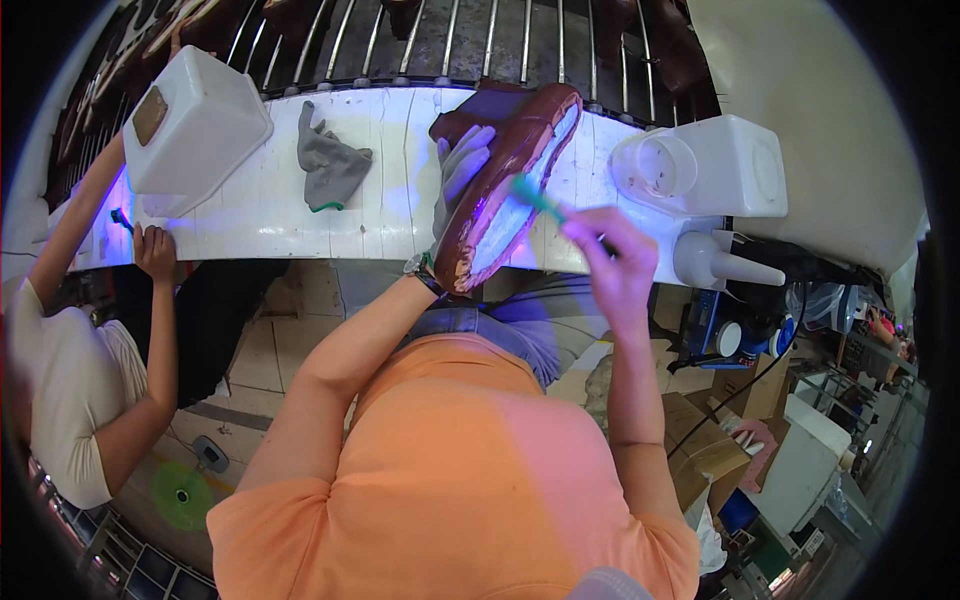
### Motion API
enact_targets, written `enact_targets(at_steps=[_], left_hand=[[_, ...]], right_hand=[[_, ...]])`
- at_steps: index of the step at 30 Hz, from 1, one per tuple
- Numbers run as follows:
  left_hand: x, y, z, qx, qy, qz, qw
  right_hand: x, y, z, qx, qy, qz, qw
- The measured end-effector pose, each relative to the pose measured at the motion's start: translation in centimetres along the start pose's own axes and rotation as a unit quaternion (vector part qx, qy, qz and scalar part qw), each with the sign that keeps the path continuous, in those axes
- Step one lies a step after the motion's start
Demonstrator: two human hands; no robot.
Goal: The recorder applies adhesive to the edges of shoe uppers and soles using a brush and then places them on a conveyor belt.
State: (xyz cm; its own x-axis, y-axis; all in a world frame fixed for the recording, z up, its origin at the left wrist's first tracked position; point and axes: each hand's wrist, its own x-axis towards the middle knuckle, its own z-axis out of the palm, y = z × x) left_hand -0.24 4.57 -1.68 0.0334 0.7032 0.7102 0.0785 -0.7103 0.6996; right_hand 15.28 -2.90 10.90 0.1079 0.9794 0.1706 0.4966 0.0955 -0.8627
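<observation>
A glossy dark-brown shoe upper (503, 158) is tilted on its side across the front edge of the table, its pale underside (510, 218) turned to the right. My left hand (463, 168), in a grey glove, grips it from the left; fingers wrap over the brown leather, and part of the palm is hidden behind it. Bare and closed, my right hand (617, 248) pinches the handle of a small green brush (535, 196). The brush's head is at the pale underside, slightly blurred; whether the bristles touch cannot be made out.
A grey glove (332, 165) lies left of the shoe on the white table (390, 225). Beyond runs a metal roller rack (455, 45). White plastic containers (740, 165) and a clear cup (655, 165) stand right, with a white spouted bottle (715, 262). A co-worker's arm (160, 300) reaches in at left.
</observation>
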Motion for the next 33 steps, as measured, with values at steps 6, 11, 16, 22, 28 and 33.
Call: enact_targets(at_steps=[6,11,16,22,28,33], left_hand=[[1.2,1.5,-1.2,0.008,-0.146,-0.141,0.979],[3.1,5.8,-0.4,-0.349,0.013,-0.36,0.865],[-0.7,1.4,-1.3,-0.787,-0.032,-0.389,0.479],[0.6,2.2,-1.2,-0.52,-0.089,-0.354,0.772],[2.3,5.1,-2.6,-0.427,-0.059,-0.363,0.826],[3.6,7.9,-4.1,0.098,-0.189,-0.081,0.974]], right_hand=[[-0.3,-2.9,-0.2,-0.012,-0.059,-0.097,0.993],[-0.5,-1.9,-0.5,0.081,0.008,0.086,0.993],[-2.2,-2.0,0.3,0.099,-0.008,0.067,0.993],[-1.6,-4.8,0.8,0.115,-0.044,0.02,0.992],[-0.1,-3.4,-0.4,0.081,0.062,0.047,0.994],[-2.3,-6.9,-1.2,0.056,-0.003,-0.087,0.995]])
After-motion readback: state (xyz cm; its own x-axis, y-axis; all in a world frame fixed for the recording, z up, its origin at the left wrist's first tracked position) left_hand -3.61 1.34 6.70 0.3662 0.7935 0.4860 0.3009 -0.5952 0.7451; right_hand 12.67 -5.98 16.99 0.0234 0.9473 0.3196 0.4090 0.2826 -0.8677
